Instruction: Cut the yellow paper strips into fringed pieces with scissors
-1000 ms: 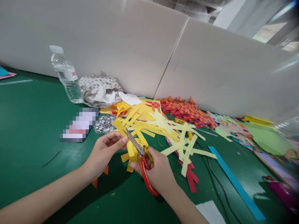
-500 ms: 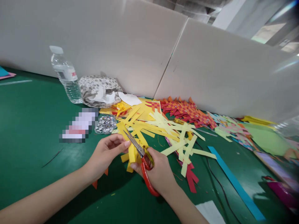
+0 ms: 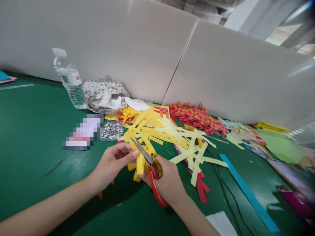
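Observation:
Red-handled scissors (image 3: 157,190) sit in my right hand (image 3: 169,180), whose fingers are closed around the handles. Their blades point up and left and look almost closed. My left hand (image 3: 118,157) pinches a yellow paper strip (image 3: 140,164) between thumb and fingers, just left of the blades. The strip's lower end is folded or looped and reaches the right thumb. Behind both hands lie more yellow strips (image 3: 147,134) and pale yellow strips (image 3: 199,150) in a loose pile. Part of the held strip is hidden by my left fingers.
A water bottle (image 3: 71,85) stands by the grey partition (image 3: 110,39), beside a patterned tissue pouch (image 3: 105,95). Googly eyes (image 3: 112,131) lie in a clear bag. Red-orange woven paper fish (image 3: 197,116) are heaped at the back. A blue strip (image 3: 248,193) and a black cable (image 3: 227,190) lie right.
My left hand has shifted slightly right along the yellow strip, nearer the blades. The right hand and scissors have hardly moved.

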The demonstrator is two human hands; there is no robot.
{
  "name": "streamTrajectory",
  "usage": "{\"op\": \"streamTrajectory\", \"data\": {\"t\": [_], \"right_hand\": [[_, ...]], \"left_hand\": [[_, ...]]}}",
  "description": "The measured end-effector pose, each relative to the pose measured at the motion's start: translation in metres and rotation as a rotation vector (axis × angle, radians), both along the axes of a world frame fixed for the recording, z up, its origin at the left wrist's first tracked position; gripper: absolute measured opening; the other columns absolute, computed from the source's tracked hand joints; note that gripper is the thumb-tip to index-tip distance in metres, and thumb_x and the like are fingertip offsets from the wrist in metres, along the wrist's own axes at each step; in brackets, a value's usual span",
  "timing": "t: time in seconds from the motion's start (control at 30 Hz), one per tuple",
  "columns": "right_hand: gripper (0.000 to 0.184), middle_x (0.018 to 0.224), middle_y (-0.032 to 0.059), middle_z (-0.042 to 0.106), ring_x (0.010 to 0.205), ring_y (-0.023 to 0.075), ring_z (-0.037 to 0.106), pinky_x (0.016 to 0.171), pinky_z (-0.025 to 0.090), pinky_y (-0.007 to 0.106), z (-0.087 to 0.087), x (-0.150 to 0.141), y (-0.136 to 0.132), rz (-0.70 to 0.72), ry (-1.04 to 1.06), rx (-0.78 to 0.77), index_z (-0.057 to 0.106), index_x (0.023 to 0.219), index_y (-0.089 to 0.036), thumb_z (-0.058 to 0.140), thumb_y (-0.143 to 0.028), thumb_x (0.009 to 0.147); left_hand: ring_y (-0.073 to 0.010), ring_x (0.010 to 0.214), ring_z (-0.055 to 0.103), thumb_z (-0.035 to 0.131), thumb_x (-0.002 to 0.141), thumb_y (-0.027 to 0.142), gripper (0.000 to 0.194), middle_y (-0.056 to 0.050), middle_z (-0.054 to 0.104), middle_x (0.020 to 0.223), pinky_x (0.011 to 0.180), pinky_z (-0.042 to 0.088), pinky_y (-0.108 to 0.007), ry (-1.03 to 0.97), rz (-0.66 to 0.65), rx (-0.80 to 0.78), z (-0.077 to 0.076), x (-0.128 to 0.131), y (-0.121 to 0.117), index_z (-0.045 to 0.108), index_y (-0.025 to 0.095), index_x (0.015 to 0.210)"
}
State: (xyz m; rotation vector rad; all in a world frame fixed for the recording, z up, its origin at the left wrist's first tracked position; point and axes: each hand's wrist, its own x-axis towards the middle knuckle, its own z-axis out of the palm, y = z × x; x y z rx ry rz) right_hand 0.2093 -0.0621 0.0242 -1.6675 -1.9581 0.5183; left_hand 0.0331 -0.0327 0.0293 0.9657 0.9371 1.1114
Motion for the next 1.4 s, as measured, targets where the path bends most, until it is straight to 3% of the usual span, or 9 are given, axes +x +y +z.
{"op": "streamTrajectory", "data": {"t": [0.67, 0.8, 0.93, 1.07, 1.4], "right_hand": [[0.035, 0.053, -0.0053, 0.044, 0.048, 0.0098, 0.034, 0.045, 0.031, 0.022, -0.003, -0.001, 0.001, -0.012, 0.023, 0.078, 0.032, 0.059, -0.023, 0.065, -0.036, 0.063], [0.038, 0.053, -0.0058, 0.042, 0.048, 0.0096, 0.032, 0.045, 0.030, 0.021, -0.002, -0.001, 0.001, -0.020, 0.047, 0.074, 0.031, 0.059, -0.023, 0.066, -0.038, 0.063], [0.041, 0.054, -0.0060, 0.042, 0.049, 0.0097, 0.031, 0.046, 0.030, 0.021, -0.001, 0.000, 0.001, -0.013, 0.042, 0.057, 0.029, 0.060, -0.023, 0.067, -0.037, 0.062], [0.038, 0.054, -0.0058, 0.042, 0.049, 0.0103, 0.034, 0.046, 0.030, 0.022, -0.002, 0.000, 0.000, 0.001, 0.007, 0.053, 0.029, 0.060, -0.024, 0.066, -0.036, 0.063], [0.027, 0.054, -0.0046, 0.043, 0.049, 0.0111, 0.035, 0.047, 0.027, 0.022, -0.004, -0.001, 0.001, -0.002, -0.037, 0.038, 0.029, 0.061, -0.024, 0.054, -0.026, 0.069]], "left_hand": [[-0.0105, 0.057, 0.059, 0.079, 0.063, 0.030, 0.018, 0.001, 0.065, 0.060, 0.056, 0.049, -0.019, -0.005, 0.000, -0.039, 0.001, 0.005, -0.005, 0.067, 0.017, 0.066], [-0.0112, 0.062, 0.060, 0.078, 0.065, 0.028, 0.017, 0.000, 0.066, 0.068, 0.059, 0.049, -0.019, 0.006, 0.008, -0.030, 0.000, 0.002, -0.004, 0.068, 0.017, 0.070], [-0.0106, 0.065, 0.061, 0.077, 0.067, 0.028, 0.017, 0.001, 0.066, 0.078, 0.066, 0.052, -0.021, -0.076, 0.120, 0.017, 0.001, -0.001, -0.001, 0.068, 0.019, 0.079], [-0.0093, 0.061, 0.059, 0.078, 0.067, 0.027, 0.016, 0.003, 0.065, 0.072, 0.064, 0.051, -0.020, -0.082, 0.227, 0.068, 0.000, -0.004, 0.002, 0.066, 0.019, 0.075], [-0.0069, 0.061, 0.056, 0.074, 0.072, 0.025, 0.011, 0.005, 0.062, 0.067, 0.060, 0.048, -0.015, -0.070, 0.130, 0.084, -0.004, -0.005, 0.002, 0.065, 0.020, 0.070]]}}
